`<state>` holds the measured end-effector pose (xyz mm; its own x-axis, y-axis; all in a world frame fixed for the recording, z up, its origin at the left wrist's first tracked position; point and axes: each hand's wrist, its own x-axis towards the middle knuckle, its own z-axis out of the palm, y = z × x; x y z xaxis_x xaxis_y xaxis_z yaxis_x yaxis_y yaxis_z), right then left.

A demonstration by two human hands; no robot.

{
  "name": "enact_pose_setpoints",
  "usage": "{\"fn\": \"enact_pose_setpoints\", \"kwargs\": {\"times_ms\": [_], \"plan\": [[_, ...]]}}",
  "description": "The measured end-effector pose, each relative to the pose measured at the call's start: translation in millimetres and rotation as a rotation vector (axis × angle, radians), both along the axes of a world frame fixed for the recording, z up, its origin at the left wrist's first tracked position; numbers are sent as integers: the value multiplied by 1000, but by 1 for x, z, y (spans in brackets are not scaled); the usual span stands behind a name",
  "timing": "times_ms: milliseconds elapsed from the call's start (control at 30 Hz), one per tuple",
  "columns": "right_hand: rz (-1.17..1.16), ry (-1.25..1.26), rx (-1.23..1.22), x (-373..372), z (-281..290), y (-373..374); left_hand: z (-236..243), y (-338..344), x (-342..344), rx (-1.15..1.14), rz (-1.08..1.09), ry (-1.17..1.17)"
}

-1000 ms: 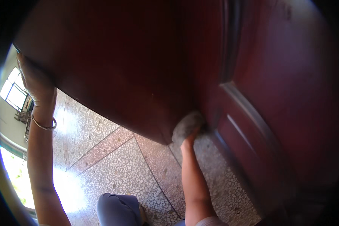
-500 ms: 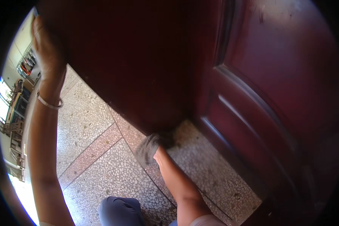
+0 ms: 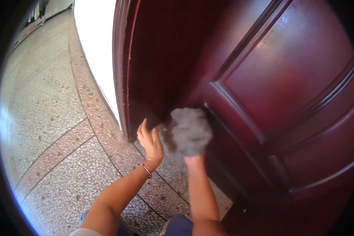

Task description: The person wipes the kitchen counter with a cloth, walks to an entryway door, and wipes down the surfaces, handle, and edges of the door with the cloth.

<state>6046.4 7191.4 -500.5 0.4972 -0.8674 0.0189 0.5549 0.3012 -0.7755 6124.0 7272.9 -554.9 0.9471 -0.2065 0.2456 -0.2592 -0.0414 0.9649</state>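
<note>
Dropping from the outer edge of the dark red panel (image 3: pixel 165 51), the left hand (image 3: pixel 151 147) is now hovering low, beside the cloth, and the grey cloth (image 3: pixel 192 131) is showing farther right and higher in the view than half a second ago. Nearest, a blue trouser leg (image 3: pixel 179 227) is bending up at the lower edge, and a pale sleeve (image 3: pixel 86 232) is ending on the left arm. A metal bracelet (image 3: pixel 146 170) is circling the left wrist. Above it, the left fingers (image 3: pixel 145 128) are pointing up, bare and slightly spread, holding nothing; whether they are touching the panel is hard to tell. Just to their right, the right hand (image 3: pixel 195 159) is wearing or holding the blurred cloth, which is covering its fingers, so I cannot tell how they are set. The cloth is showing in front of the corner where the panel is meeting a dark red door (image 3: pixel 287 94) with raised mouldings. Speckled stone floor (image 3: pixel 74 169) is spreading below and leftward. Beyond the panel's outer edge, a bright white strip (image 3: pixel 96 51) is rising. Farthest, blurred items (image 3: pixel 37 15) are standing at upper left.
</note>
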Motion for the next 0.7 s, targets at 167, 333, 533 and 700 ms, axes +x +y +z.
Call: {"fn": "enact_pose_setpoints", "kwargs": {"times_ms": [167, 333, 533, 700], "plan": [[-420, 354, -544, -124, 117, 29, -10, -10, -5, 48, -317, -164], [-1176, 811, -1490, -256, 161, 17, -8, -15, -31, -36, -553, 47], [-1350, 1376, -1031, -380, 84, -53, -5, -17, -14, -54, -613, 110], [-1319, 1574, -1292, -316, 39, -58, -20, -18, -8, 28, -526, 166]]}}
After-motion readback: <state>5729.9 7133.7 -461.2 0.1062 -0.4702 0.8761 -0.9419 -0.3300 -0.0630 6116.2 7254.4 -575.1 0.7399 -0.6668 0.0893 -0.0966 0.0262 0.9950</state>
